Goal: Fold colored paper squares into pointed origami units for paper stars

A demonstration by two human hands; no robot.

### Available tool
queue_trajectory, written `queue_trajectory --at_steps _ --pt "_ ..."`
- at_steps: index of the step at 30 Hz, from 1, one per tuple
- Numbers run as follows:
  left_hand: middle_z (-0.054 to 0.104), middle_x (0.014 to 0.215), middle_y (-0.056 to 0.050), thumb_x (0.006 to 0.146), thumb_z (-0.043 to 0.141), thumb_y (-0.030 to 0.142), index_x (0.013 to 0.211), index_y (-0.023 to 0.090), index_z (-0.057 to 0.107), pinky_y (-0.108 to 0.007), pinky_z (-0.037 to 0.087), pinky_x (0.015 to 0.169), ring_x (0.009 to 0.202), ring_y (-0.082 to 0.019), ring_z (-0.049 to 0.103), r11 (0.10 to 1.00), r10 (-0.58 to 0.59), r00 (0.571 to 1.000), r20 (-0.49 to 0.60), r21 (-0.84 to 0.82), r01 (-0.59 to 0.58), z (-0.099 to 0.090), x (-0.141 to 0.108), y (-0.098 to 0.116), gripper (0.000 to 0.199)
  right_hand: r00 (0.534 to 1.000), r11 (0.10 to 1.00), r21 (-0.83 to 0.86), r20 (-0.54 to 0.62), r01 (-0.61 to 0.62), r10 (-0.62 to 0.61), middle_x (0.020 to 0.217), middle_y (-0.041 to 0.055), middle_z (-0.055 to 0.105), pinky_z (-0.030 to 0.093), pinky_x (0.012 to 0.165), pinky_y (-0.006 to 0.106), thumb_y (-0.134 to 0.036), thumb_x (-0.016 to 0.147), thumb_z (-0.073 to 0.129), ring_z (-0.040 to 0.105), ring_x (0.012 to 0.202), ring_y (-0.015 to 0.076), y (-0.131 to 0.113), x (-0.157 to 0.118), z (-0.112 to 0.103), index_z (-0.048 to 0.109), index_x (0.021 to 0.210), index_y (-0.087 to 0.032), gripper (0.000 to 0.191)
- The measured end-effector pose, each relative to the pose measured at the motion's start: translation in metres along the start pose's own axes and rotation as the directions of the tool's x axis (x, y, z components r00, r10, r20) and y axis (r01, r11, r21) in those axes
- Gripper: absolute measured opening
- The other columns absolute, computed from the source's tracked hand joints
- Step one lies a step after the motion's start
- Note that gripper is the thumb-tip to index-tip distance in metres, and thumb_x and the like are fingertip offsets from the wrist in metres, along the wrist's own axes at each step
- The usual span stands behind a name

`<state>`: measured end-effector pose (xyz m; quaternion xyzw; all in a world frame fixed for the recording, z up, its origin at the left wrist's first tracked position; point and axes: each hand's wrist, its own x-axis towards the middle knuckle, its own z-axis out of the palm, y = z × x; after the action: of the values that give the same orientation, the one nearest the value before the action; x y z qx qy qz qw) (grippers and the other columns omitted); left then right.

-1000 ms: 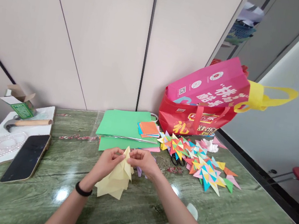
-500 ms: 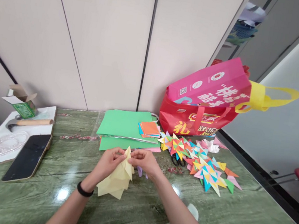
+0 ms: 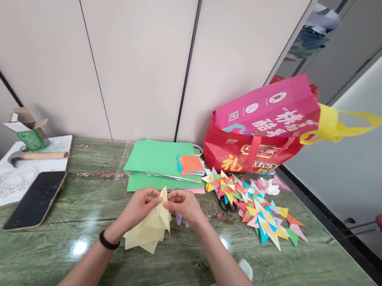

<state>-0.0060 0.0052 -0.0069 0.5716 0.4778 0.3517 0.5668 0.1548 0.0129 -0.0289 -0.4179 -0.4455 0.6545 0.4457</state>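
A pale yellow folded paper piece (image 3: 148,233), pointed at the top and layered with several flaps below, is held upright over the table's front middle. My left hand (image 3: 142,207) pinches it near the tip from the left. On the other side, the fingers of my right hand (image 3: 184,206) pinch the same tip. Small purple paper pieces (image 3: 179,218) lie just beneath my right hand, partly hidden. Behind the hands rest green paper sheets (image 3: 161,157), with a stack of small orange and blue squares (image 3: 191,164) on top.
Colourful folded paper stars (image 3: 262,217) spread to the right, with black scissors (image 3: 227,205) partly under them. A red gift bag (image 3: 247,152) holding a pink bag (image 3: 273,105) stands behind. At left are a phone (image 3: 36,200), a bead string (image 3: 6,184), a wooden-handled tool (image 3: 46,155) and a small box (image 3: 29,132).
Almost nothing differs. Both hands keep their pinch on the yellow paper, and the view has shifted very slightly.
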Motion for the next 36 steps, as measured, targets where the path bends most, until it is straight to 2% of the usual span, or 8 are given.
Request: queue_trajectory --at_steps 11,17,24,32,36 --pt "0.07 0.064 -0.004 0.066 0.069 0.041 0.092 0.013 0.058 -0.022 0.039 0.046 0.052 -0.016 0.06 1.0 -0.012 0.998 0.062 -0.014 0.013 -0.002 -0.0035 0.0075 0.04 1.0 0.999 0.017 0.005 0.029 -0.029 0.054 -0.0057 0.06 0.038 0.045 0.018 -0.023 0.046 0.08 0.048 0.044 0.0046 0.0039 0.0028 -0.0022 0.063 0.064 -0.015 0.026" --pt "0.066 0.055 -0.002 0.062 0.073 0.039 0.1 0.011 0.06 -0.02 0.036 0.042 0.047 -0.017 0.06 0.997 -0.07 0.997 0.045 -0.026 0.071 -0.0024 -0.004 0.0059 0.049 1.0 1.0 0.023 0.015 0.009 -0.009 0.056 -0.005 0.063 0.04 0.048 0.018 -0.021 0.046 0.08 0.052 0.047 0.0061 0.005 0.0016 -0.0017 0.063 0.065 -0.016 0.026" --pt "0.066 0.055 0.0 0.061 0.074 0.036 0.1 0.011 0.062 -0.017 0.028 0.039 0.041 -0.01 0.052 0.997 -0.078 0.997 0.029 0.002 0.078 -0.0028 -0.0026 0.0034 0.048 1.0 1.0 0.012 0.003 0.021 -0.021 0.057 -0.0046 0.063 0.041 0.05 0.019 -0.023 0.044 0.082 0.052 0.048 0.0064 0.006 0.0017 0.0002 0.063 0.065 -0.016 0.03" --pt "0.066 0.054 -0.001 0.061 0.074 0.037 0.103 0.01 0.064 -0.017 0.027 0.038 0.04 -0.01 0.049 0.996 -0.089 0.996 0.031 -0.019 0.09 -0.002 -0.0024 0.0024 0.051 1.0 1.0 -0.002 -0.009 0.029 -0.029 0.058 -0.0037 0.063 0.041 0.051 0.02 -0.027 0.041 0.083 0.053 0.05 0.0077 0.0045 0.0016 0.0012 0.063 0.065 -0.015 0.034" --pt "0.069 0.062 -0.004 0.061 0.074 0.038 0.105 0.01 0.062 -0.019 0.032 0.041 0.046 -0.013 0.055 0.995 -0.087 0.995 0.044 -0.037 0.089 -0.002 -0.0023 0.0022 0.053 0.999 1.0 -0.009 -0.02 0.025 -0.025 0.057 -0.0044 0.062 0.041 0.051 0.02 -0.028 0.037 0.084 0.052 0.049 0.0073 0.0039 0.0017 0.0017 0.061 0.064 -0.015 0.037"
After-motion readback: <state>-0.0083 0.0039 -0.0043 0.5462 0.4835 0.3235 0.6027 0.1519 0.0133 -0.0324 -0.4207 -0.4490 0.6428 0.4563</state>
